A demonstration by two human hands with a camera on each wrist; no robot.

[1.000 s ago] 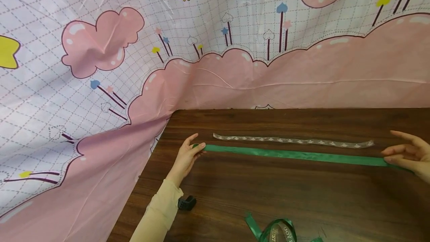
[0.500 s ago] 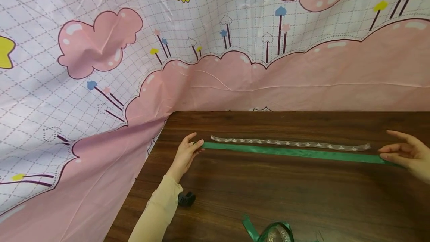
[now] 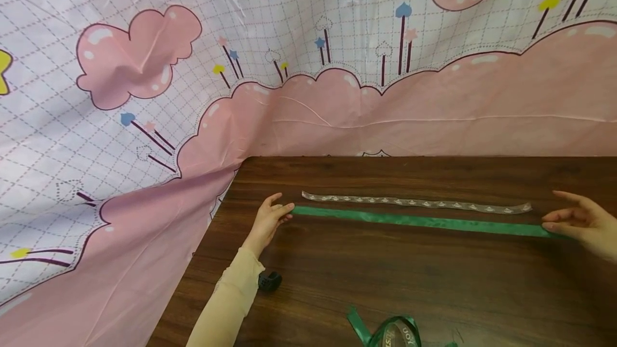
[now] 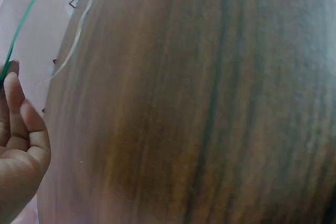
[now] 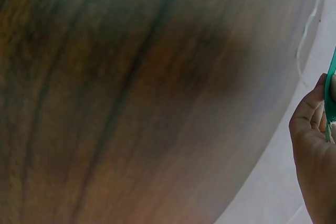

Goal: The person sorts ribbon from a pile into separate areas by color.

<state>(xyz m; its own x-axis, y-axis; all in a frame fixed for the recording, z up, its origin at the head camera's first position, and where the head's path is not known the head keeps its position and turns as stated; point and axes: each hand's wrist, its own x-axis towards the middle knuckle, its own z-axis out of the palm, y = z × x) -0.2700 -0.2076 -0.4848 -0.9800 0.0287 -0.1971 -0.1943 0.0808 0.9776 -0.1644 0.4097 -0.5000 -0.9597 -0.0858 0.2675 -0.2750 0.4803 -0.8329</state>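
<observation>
Your left hand (image 3: 268, 222) pinches the left end of a green ribbon (image 3: 419, 221); your right hand (image 3: 585, 225) pinches it toward the right. Ribbon drawn nearly straight between them, over the brown table (image 3: 434, 277). Just to its far side: sheer patterned strip (image 3: 414, 203). Near side: lettered ribbon coil (image 3: 415, 331), partly cut off; left, small black object (image 3: 270, 281) beside your sleeve (image 3: 226, 299).

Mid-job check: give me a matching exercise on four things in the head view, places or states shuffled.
1. green satin ribbon
2. sheer printed ribbon
3. ribbon loops
4. black object

A. cut off by the head view's bottom edge
B. held by left hand and right hand
C. beside the left sleeve
D. lying outstretched on the table

1-B; 2-D; 3-A; 4-C
</observation>
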